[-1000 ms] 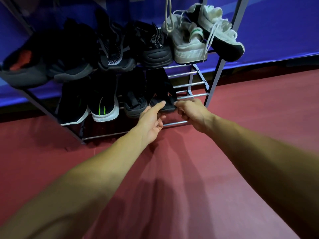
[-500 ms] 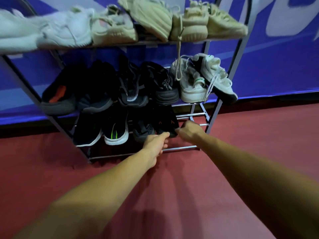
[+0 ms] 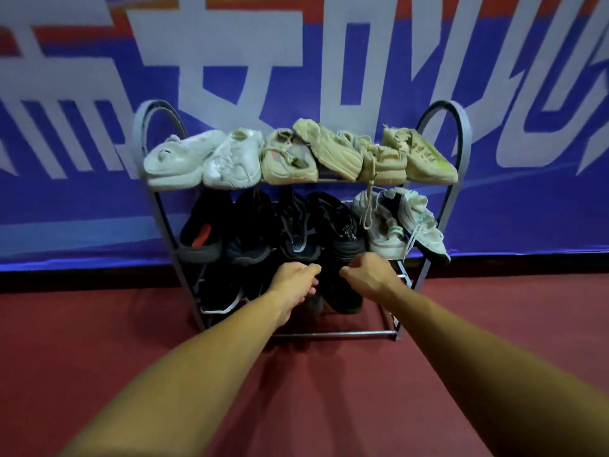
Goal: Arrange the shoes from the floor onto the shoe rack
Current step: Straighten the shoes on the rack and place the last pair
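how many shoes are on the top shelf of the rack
6, in a row along the top shelf: two white shoes at left, then four beige shoes toward the right.

Head camera looks forward and down at shoe rack.

We see the shoe rack standing on the floor, the banner behind it. Shoes fill its top shelf and middle shelf; more sit on its bottom shelf toward its left. Our left hand and right hand hang before its lower shelves.
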### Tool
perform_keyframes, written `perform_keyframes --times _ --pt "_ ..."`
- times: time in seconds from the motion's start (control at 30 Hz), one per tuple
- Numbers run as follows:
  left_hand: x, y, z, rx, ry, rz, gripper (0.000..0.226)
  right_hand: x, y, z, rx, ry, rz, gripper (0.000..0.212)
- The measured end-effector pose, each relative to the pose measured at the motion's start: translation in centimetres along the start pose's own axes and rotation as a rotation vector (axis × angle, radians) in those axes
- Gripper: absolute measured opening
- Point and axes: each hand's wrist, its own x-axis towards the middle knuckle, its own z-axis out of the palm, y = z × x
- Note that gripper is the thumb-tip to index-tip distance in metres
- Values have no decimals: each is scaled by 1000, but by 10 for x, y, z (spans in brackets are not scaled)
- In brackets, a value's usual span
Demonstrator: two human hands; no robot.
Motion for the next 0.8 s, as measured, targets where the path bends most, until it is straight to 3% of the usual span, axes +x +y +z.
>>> perform_keyframes --times 0.17,0.27,0.5,0.8 --pt "-19 50 -56 -388 225 -5 17 -24 -61 -21 346 31 -29 31" --pt "-34 70 -89 -614 238 -45 15 -36 -99 -20 511 29 -65 27" --pt "-43 81 -160 -733 237 -29 20 -60 -155 -18 549 14 -162 15" --pt "-26 99 -181 -866 207 -18 58 -56 -155 -22 539 -76 -187 11"
